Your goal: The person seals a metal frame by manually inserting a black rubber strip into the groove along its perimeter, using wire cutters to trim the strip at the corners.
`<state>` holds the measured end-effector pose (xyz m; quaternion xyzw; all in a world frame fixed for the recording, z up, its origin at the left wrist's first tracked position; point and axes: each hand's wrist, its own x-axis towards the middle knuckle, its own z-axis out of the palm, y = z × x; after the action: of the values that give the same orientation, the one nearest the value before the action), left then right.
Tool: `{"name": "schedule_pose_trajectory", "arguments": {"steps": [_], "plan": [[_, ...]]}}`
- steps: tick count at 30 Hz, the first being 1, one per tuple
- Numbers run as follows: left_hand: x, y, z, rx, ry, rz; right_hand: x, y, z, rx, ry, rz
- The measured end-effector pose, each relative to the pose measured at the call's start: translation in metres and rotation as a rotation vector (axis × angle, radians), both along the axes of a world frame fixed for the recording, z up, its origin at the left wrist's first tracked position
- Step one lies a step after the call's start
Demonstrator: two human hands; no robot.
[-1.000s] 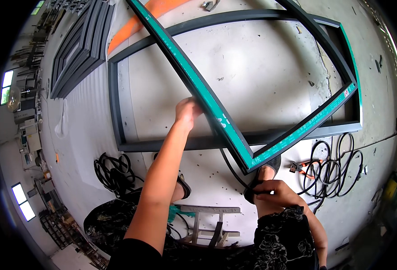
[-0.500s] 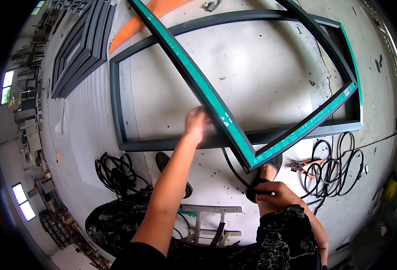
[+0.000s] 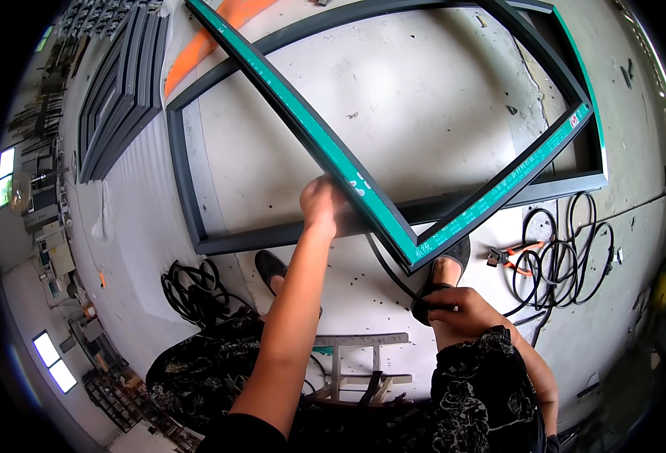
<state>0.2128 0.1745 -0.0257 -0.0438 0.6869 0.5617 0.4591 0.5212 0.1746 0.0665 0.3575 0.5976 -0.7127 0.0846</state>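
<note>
A dark grey window frame (image 3: pixel 303 123) with green film along its edge lies aslant over a second grey frame (image 3: pixel 182 174). At the inner left side of the slanted bar is my left hand (image 3: pixel 321 202), its fingers hidden behind the bar and partly blurred. A thin black strip (image 3: pixel 390 274), apparently a rubber gasket, hangs from the bar near the frame's close corner. It runs to my right hand (image 3: pixel 461 311), whose fingers are closed on it beside my right shin.
Coiled black strip (image 3: pixel 193 291) lies at left, and more loops (image 3: pixel 550 264) at right beside orange-handled pliers (image 3: pixel 510 257). A small metal stool (image 3: pixel 363 340) stands between my legs. Grey frames (image 3: pixel 121 98) are stacked at far left, near an orange piece (image 3: pixel 205 45).
The view has shifted, so the frames sit slightly higher and further left. My left hand remains against the slanted bar; my right hand still holds the strip.
</note>
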Motion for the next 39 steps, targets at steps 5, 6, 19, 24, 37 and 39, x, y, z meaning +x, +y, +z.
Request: {"name": "schedule_pose_trajectory", "arguments": {"steps": [5, 6, 19, 24, 37, 39], "plan": [[0.008, -0.008, -0.001, -0.122, -0.007, -0.043, 0.003, -0.003, -0.007, 0.015, 0.047, -0.001], [0.007, -0.007, -0.003, -0.095, 0.004, -0.037, 0.002, -0.003, -0.007, 0.022, 0.052, -0.016], [0.025, -0.038, -0.011, -0.059, -0.065, -0.125, 0.009, -0.010, -0.029, 0.095, -0.065, 0.032], [0.033, -0.034, -0.010, -0.145, -0.008, -0.127, 0.010, -0.009, -0.034, 0.073, -0.106, 0.025], [0.060, -0.057, -0.005, -0.073, -0.051, -0.150, 0.011, -0.012, -0.034, 0.077, -0.190, -0.009], [0.059, -0.063, -0.003, -0.112, -0.038, -0.175, 0.006, -0.014, -0.038, 0.075, -0.145, -0.002]]}}
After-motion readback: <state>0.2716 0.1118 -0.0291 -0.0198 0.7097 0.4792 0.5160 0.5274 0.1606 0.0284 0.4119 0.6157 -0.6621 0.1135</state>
